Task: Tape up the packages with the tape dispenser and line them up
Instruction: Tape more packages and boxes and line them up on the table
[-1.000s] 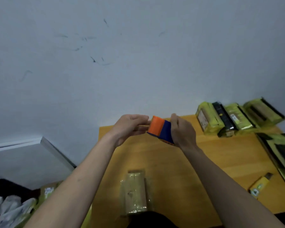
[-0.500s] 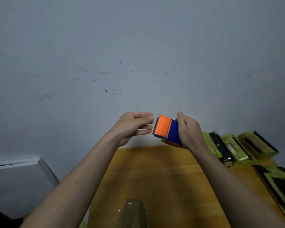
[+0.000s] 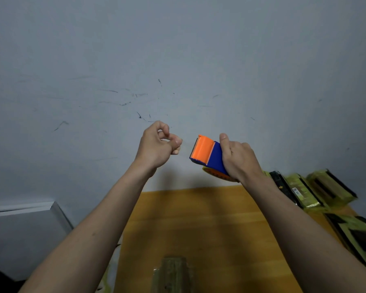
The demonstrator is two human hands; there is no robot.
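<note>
While the tape dispenser (image 3: 207,154) is gripped in the right hand (image 3: 239,159) above the table (image 3: 199,218), with the left hand's (image 3: 154,148) fingers (image 3: 175,142) pinched together beside it on tape too clear to be made out, the drawn end could be lost and fold onto itself.

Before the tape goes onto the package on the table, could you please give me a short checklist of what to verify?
1. Tape dispenser held firmly in right hand: ok.
2. Left hand pinching a pulled tape end: cannot tell, no tape visible.
3. Package lying within reach on the table: ok.
4. Dispenser lowered to the package: not ok, held high.
5. Finished packages lined up at the wall: ok.
</note>
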